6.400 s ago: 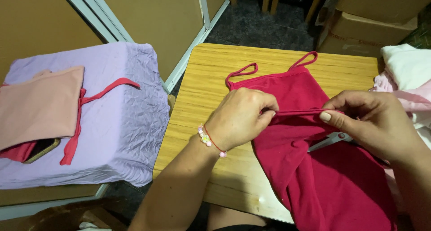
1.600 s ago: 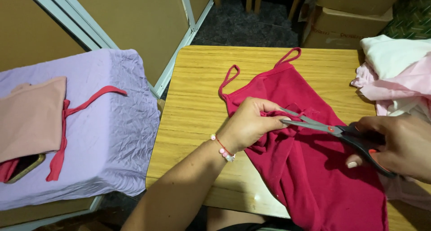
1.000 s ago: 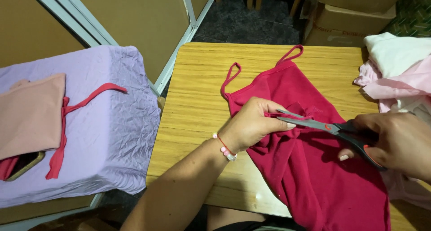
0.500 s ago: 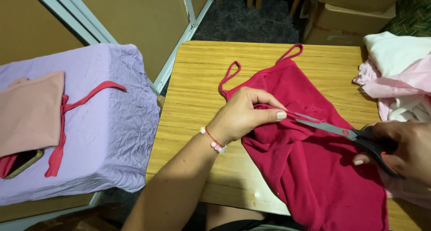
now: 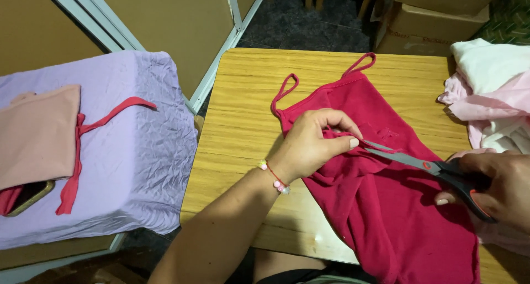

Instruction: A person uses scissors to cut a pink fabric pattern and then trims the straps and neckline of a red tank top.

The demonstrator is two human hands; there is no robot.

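Observation:
A crimson strappy top (image 5: 386, 201) lies spread on the wooden table (image 5: 248, 124), its two thin straps pointing to the far edge. My left hand (image 5: 312, 143) pinches a fold of the fabric near the top's left side. My right hand (image 5: 494, 187) grips the dark handles of a pair of scissors (image 5: 425, 165). The grey blades point left, and their tips sit at the pinched fold right by my left fingertips.
Pale pink and white garments (image 5: 497, 91) are heaped at the table's right edge. To the left stands a surface under a lilac cloth (image 5: 132, 151), carrying a peach garment (image 5: 33, 135), a red strip and a phone (image 5: 27, 198). Cardboard boxes (image 5: 436, 13) stand beyond the table.
Earlier both hands held the fabric taut with the scissors tucked under my right hand. Since then my right hand has drawn back to the right; the blades still reach the pinched fold.

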